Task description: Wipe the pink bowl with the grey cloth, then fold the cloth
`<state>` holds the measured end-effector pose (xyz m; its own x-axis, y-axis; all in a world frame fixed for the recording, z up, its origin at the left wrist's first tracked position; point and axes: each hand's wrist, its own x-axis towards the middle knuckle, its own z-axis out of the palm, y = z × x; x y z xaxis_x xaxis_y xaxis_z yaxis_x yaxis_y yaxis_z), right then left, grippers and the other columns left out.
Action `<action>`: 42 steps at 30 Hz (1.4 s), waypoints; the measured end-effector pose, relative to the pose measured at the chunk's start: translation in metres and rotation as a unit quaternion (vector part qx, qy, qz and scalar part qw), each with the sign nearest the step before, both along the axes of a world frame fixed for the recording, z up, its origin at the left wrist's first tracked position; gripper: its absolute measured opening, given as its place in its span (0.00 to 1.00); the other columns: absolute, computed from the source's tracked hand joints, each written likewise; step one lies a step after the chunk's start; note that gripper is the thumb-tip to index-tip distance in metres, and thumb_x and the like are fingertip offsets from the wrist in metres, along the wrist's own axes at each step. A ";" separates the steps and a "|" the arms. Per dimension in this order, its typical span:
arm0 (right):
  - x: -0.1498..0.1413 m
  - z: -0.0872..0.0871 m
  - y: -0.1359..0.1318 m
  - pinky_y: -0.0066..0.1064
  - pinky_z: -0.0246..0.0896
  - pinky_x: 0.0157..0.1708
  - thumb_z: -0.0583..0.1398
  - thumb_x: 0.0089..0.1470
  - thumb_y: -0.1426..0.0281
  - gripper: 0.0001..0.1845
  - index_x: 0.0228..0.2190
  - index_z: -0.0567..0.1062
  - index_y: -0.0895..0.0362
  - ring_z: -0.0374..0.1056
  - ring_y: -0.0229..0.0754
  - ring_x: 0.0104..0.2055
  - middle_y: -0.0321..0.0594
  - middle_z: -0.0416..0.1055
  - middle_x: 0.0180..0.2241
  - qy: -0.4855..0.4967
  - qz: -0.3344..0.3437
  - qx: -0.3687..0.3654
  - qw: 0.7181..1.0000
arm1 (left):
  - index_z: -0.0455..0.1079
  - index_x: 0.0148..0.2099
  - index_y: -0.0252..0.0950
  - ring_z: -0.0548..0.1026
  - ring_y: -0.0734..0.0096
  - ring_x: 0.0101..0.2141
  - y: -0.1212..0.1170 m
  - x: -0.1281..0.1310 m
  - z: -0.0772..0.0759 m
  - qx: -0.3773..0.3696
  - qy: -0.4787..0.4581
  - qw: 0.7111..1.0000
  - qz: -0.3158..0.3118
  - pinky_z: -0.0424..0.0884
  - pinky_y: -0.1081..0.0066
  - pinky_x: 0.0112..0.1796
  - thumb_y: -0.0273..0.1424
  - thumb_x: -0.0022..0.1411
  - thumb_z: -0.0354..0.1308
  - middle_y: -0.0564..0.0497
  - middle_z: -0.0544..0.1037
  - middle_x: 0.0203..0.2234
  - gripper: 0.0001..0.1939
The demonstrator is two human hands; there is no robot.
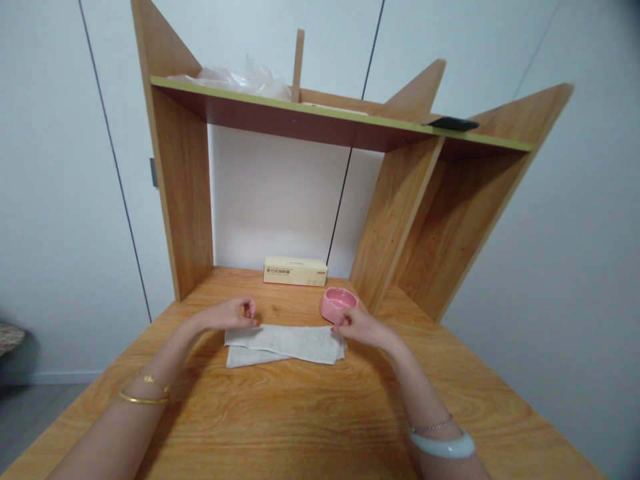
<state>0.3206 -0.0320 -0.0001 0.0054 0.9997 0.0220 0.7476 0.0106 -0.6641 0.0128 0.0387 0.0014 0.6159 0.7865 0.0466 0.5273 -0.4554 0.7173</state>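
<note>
Forearms (115,427) (425,393) end in curled hands (233,313) (363,327) at the grey cloth's (295,342) edge.

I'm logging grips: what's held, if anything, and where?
Left hand and right hand have fingertips at the far edge of the gray cloth; whether they pinch it cannot be told.

The desk (300,413) looks like wood grain under a smooth, faintly glossy finish; the shelf panels (183,193) share that woody look, with a smooth edge strip (350,115); the folded cloth (295,341) is soft-looking, matt fabric; the bowl (334,310) is smooth and glossy; the long box (295,272) looks like smooth printed card; the bag (245,80) is thin, crinkled, shiny translucent plastic; the bangle (144,400) is polished metal; the wall panels (280,200) look smooth, nearly matt.
</note>
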 end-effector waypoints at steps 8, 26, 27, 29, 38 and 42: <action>-0.014 -0.020 -0.008 0.24 0.53 0.29 0.65 0.28 0.74 0.17 0.27 0.72 0.58 0.60 0.38 0.33 0.36 0.66 0.30 -0.160 0.081 -0.010 0.984 | 0.66 0.31 0.37 0.65 0.71 0.29 0.002 -0.006 -0.018 -0.031 0.118 0.992 -0.039 0.59 0.76 0.27 0.33 0.32 0.61 0.56 0.67 0.26 0.18; 0.007 -0.029 0.008 0.24 0.51 0.28 0.54 0.35 0.82 0.11 0.25 0.70 0.58 0.59 0.35 0.28 0.33 0.64 0.24 -0.086 0.052 0.100 0.990 | 0.65 0.34 0.36 0.67 0.67 0.29 -0.014 0.014 -0.010 0.076 0.134 0.988 -0.012 0.58 0.74 0.26 0.33 0.37 0.59 0.52 0.71 0.29 0.17; 0.008 -0.031 0.008 0.24 0.50 0.27 0.54 0.35 0.82 0.12 0.25 0.70 0.58 0.59 0.35 0.27 0.33 0.64 0.23 -0.084 0.053 0.093 0.991 | 0.65 0.35 0.37 0.67 0.67 0.29 -0.015 0.016 -0.012 0.084 0.153 0.985 -0.013 0.58 0.74 0.26 0.31 0.37 0.59 0.52 0.71 0.30 0.18; 0.008 -0.032 0.009 0.23 0.49 0.25 0.54 0.35 0.83 0.12 0.24 0.70 0.59 0.58 0.34 0.26 0.32 0.64 0.23 -0.080 0.054 0.090 0.991 | 0.65 0.36 0.38 0.67 0.66 0.28 -0.018 0.019 -0.014 0.110 0.186 0.976 -0.010 0.57 0.73 0.25 0.28 0.38 0.56 0.51 0.71 0.31 0.17; 0.010 -0.034 0.008 0.22 0.47 0.22 0.54 0.36 0.81 0.10 0.25 0.71 0.60 0.58 0.33 0.24 0.32 0.63 0.21 -0.049 0.055 0.023 0.997 | 0.68 0.30 0.38 0.68 0.67 0.25 -0.021 0.023 -0.001 0.177 0.167 0.970 0.022 0.54 0.73 0.23 0.25 0.41 0.51 0.52 0.73 0.25 0.10; 0.012 -0.033 0.004 0.22 0.49 0.23 0.53 0.37 0.80 0.11 0.26 0.72 0.60 0.59 0.33 0.24 0.32 0.65 0.21 -0.037 0.077 0.008 0.996 | 0.72 0.33 0.39 0.68 0.69 0.24 -0.024 0.018 0.006 0.108 0.153 0.982 -0.021 0.54 0.74 0.22 0.30 0.42 0.56 0.54 0.74 0.25 0.11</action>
<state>0.3327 -0.0281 -0.0330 -0.1511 0.9880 0.0324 0.7833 0.1397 -0.6058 0.0312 0.0144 0.0075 0.6587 0.7522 0.0175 0.6806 -0.6056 0.4123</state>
